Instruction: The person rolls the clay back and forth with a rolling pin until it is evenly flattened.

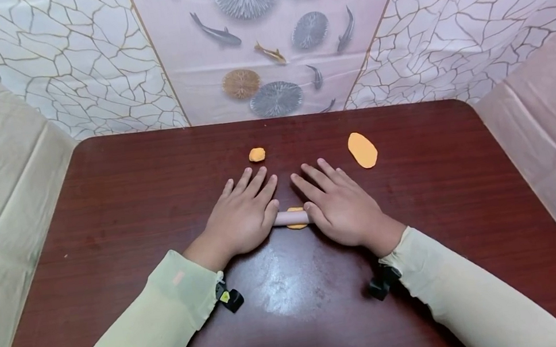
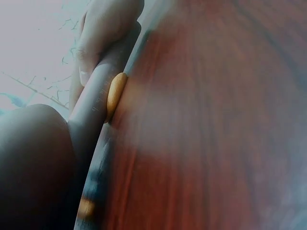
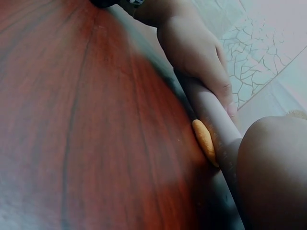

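A pale rolling pin [image 1: 291, 218] lies crosswise over a small piece of orange dough [image 1: 297, 226], which shows on both sides of it. My left hand [image 1: 242, 215] rests on the pin's left part, palm down, with its fingers stretched forward. On the right part lies my right hand [image 1: 339, 203], also palm down with straight fingers. Only the pin's middle shows between the two thumbs; its ends are hidden under the hands. In the left wrist view the dough [image 2: 115, 96] bulges out along the pin's near side. The right wrist view shows the same dough [image 3: 205, 141] against the pin.
Beyond the left fingertips sits a small orange dough lump [image 1: 257, 154]. A flattened orange oval of dough [image 1: 362, 150] lies farther right, past the right hand. The dark red-brown table [image 1: 128, 180] ends at a patterned cloth backdrop [image 1: 263, 54], with pale cloth on both sides.
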The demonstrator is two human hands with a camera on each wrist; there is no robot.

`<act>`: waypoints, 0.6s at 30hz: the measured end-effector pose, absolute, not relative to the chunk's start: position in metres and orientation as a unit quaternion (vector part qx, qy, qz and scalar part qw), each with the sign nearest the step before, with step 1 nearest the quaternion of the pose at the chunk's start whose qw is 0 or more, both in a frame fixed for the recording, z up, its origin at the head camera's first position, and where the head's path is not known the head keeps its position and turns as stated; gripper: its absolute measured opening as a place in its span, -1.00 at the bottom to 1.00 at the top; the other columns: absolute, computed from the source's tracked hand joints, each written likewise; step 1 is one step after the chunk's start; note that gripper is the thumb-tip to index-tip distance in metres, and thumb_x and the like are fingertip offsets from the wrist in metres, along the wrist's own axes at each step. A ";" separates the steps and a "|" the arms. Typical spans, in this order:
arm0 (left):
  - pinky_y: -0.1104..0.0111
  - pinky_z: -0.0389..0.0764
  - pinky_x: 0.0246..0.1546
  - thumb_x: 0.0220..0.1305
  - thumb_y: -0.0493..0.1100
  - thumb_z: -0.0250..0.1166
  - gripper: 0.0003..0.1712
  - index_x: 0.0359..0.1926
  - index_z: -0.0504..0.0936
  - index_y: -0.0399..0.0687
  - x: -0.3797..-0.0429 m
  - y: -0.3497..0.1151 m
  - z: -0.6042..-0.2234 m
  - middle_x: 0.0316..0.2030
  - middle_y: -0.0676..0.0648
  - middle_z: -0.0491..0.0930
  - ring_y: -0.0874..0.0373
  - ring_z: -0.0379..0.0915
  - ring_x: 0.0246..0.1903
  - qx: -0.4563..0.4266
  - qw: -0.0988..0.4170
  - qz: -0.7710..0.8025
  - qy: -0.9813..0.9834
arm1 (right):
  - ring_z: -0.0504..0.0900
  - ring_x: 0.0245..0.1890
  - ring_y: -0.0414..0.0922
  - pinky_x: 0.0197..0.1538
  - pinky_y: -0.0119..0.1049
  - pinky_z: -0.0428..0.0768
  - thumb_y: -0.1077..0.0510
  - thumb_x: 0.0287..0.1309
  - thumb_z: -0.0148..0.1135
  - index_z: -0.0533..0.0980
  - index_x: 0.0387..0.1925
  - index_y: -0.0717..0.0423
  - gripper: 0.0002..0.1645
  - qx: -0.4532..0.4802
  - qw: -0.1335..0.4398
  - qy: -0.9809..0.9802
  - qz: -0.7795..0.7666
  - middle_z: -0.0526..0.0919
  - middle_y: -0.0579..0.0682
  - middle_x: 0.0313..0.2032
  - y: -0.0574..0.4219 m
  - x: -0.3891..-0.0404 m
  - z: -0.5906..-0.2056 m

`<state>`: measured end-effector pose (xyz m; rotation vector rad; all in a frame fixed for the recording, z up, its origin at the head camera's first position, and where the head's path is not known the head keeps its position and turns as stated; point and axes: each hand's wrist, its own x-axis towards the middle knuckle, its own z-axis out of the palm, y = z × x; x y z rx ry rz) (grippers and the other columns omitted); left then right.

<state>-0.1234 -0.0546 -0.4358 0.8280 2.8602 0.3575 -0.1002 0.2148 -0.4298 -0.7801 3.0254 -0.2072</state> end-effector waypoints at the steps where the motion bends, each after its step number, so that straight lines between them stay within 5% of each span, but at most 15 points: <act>1: -0.24 -0.04 0.79 0.83 0.29 -0.28 -0.26 0.83 0.14 0.25 -0.123 -0.055 -0.436 0.85 0.02 -0.05 -0.10 -0.24 0.85 0.275 0.074 0.117 0.951 | -0.03 0.84 0.22 0.73 0.38 0.19 -0.28 0.79 -0.29 0.18 0.82 -0.22 -0.24 -0.248 0.005 0.966 -0.065 0.13 0.03 0.82 0.215 -0.099 -0.431; 18: -0.31 -0.03 0.77 0.81 0.40 -0.33 -0.23 0.82 0.16 0.35 -0.110 -0.057 -0.437 0.84 0.03 0.02 -0.17 -0.17 0.84 0.283 0.080 0.116 0.949 | 0.00 0.84 0.19 0.70 0.41 0.24 -0.38 0.79 -0.39 0.21 0.81 -0.16 -0.17 -0.256 -0.020 0.965 -0.045 0.20 -0.02 0.80 0.215 -0.082 -0.436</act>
